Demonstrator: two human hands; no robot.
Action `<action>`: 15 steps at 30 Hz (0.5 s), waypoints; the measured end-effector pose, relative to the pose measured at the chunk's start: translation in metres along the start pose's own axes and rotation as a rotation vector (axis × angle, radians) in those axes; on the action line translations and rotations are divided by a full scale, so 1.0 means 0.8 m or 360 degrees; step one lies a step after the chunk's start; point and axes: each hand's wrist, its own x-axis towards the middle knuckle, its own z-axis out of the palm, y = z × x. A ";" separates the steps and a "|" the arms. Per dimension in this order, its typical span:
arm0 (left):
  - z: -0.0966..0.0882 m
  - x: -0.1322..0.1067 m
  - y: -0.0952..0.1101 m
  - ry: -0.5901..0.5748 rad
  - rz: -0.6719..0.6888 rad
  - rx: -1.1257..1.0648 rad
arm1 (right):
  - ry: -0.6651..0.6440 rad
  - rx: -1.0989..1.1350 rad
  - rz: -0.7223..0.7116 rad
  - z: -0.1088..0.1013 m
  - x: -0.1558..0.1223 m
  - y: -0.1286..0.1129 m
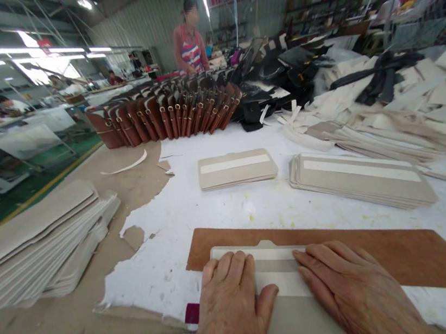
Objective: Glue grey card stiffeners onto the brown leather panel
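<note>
A beige panel point(296, 316) with pale strips across it lies at the table's near edge. Its far edge, which has a small raised tab, overlaps a long piece of brown leather point(407, 257). My left hand point(235, 302) rests flat on the panel's left side, thumb spread toward the middle. On the right side, my right hand point(349, 287) presses down with its fingers stretched out and angled inward. Both hands are open and hold nothing. Beside my left wrist, a small maroon item point(192, 313) shows in part; its kind is unclear.
Beyond the leather lie a small stack of beige panels point(238, 175) and a longer stack point(361, 187). A fanned pile of panels point(43, 234) is at left. Brown buckled leather pieces point(167, 114), black items point(272, 78) and pale scraps point(402, 94) line the back. A person point(190, 45) stands behind.
</note>
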 end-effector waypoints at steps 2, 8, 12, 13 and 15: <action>-0.007 -0.006 -0.006 0.0055 -0.0040 0.0000 | 0.0013 -0.0102 0.0012 -0.005 -0.012 0.015; -0.020 -0.045 -0.043 0.0286 -0.0076 0.0076 | 0.0163 -0.0203 -0.0034 -0.025 -0.050 0.050; -0.005 -0.078 -0.068 0.0361 -0.0032 0.0140 | 0.0206 -0.0233 -0.0115 -0.019 -0.061 0.027; 0.000 -0.084 -0.073 0.0357 -0.0030 0.0080 | 0.0225 -0.0222 -0.0045 -0.013 -0.064 0.021; 0.012 -0.091 -0.082 0.0356 -0.0108 -0.0072 | 0.0259 -0.0123 0.0148 0.005 -0.070 0.014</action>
